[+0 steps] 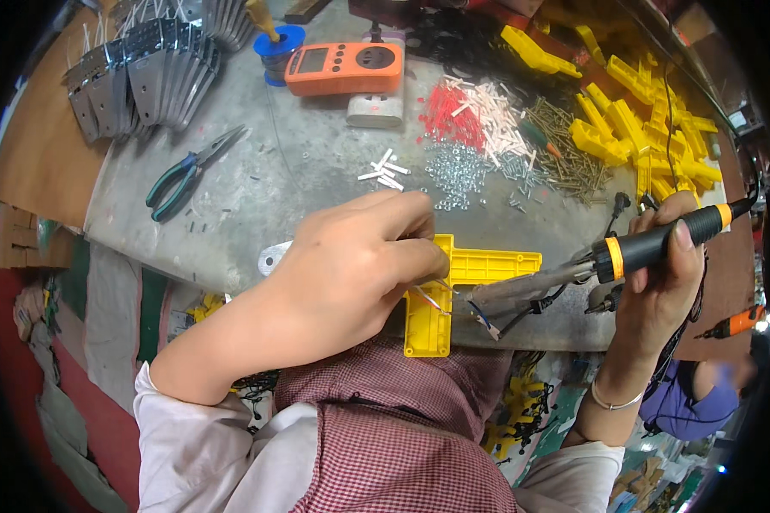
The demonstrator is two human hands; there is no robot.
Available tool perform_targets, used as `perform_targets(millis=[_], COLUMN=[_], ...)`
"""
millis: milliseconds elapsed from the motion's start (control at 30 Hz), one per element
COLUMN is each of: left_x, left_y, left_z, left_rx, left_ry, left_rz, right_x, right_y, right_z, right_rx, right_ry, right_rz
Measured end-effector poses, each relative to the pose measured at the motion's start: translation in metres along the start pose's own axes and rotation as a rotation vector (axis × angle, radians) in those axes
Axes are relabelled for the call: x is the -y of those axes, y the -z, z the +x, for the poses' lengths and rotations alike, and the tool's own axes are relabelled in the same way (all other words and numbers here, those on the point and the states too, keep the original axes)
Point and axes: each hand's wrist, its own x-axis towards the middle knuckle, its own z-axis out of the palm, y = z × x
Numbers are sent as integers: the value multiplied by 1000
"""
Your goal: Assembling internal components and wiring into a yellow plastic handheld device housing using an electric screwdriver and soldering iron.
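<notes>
My right hand (678,256) is closed around the black-and-orange handle of a soldering iron (633,250). The iron's metal barrel slants left, over a yellow T-shaped plastic housing (428,332) at the table's front edge. Above that housing my left hand (364,248) is closed in a pinch, with thin wires (432,299) coming out under its fingertips. The fingertips themselves are partly hidden. Stripped ends of a black cable (522,318) lie beside the housing, below the iron's barrel. A rounded grey metal end with a hole (272,258) shows behind my left wrist.
Pliers (186,173) lie left on the grey table. Behind are an orange meter (344,68), a blue solder spool (279,53) and metal plates (150,81). Small white sleeves (387,169), nuts (455,171), screws (573,150) and yellow housings (637,124) lie ahead. Another person (693,402) sits at right.
</notes>
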Motion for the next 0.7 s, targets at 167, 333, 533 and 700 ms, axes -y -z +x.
perform_targets(millis=[167, 333, 533, 700], left_x=[-3, 0, 1, 0], left_y=[-2, -3, -3, -2], left_z=[0, 1, 3, 4], left_rx=[4, 25, 34, 41], left_ry=[-12, -30, -42, -49], left_rz=[27, 46, 50, 43], right_x=[-1, 0, 1, 2], right_y=[1, -1, -4, -6], right_z=[-1, -2, 0, -1], right_rx=[-30, -27, -8, -46], right_ry=[10, 4, 15, -19], right_rz=[-22, -44, -31, -50])
